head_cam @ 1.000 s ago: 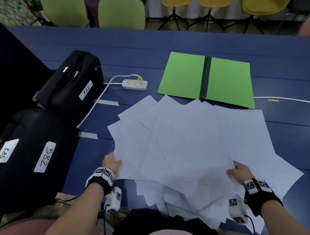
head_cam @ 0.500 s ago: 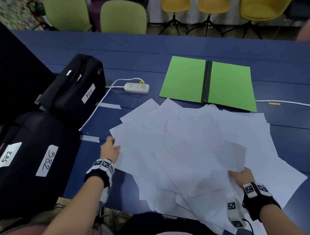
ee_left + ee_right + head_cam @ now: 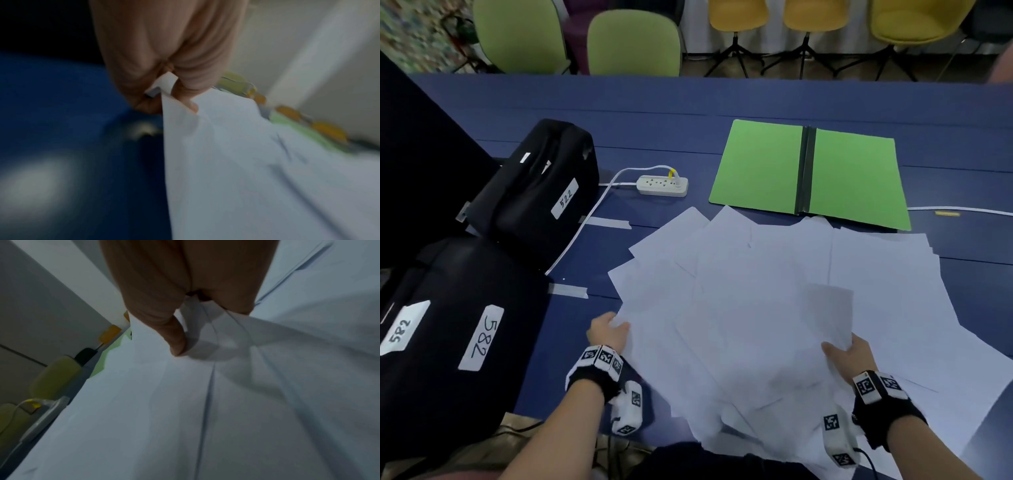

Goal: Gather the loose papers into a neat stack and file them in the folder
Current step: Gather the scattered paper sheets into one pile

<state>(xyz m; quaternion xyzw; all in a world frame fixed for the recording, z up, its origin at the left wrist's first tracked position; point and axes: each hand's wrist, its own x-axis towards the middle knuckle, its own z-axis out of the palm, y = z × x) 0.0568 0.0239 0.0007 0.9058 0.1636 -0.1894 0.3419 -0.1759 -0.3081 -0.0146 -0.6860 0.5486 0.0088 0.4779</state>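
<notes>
Several loose white papers (image 3: pixel 774 301) lie fanned out over the near half of the blue table (image 3: pixel 722 99). Beyond them the green folder (image 3: pixel 811 171) lies open and flat, with a dark spine. My left hand (image 3: pixel 607 330) pinches the left edge of the papers (image 3: pixel 226 162) between thumb and fingers. My right hand (image 3: pixel 849 356) grips several sheets at the right side of the pile, thumb on top; in the right wrist view the papers (image 3: pixel 205 394) bunch up between thumb and fingers. More sheets spread out to the right of that hand.
Two black cases with white number labels (image 3: pixel 541 185) (image 3: pixel 448 335) stand at the left. A white power strip (image 3: pixel 662 185) with its cable lies between the cases and the folder. Green and yellow chairs (image 3: pixel 635 44) line the far side.
My left hand went forward along the pile's left edge, then came back a little holding the edge. My right hand pushed inward and lifted sheets, so the pile is narrower.
</notes>
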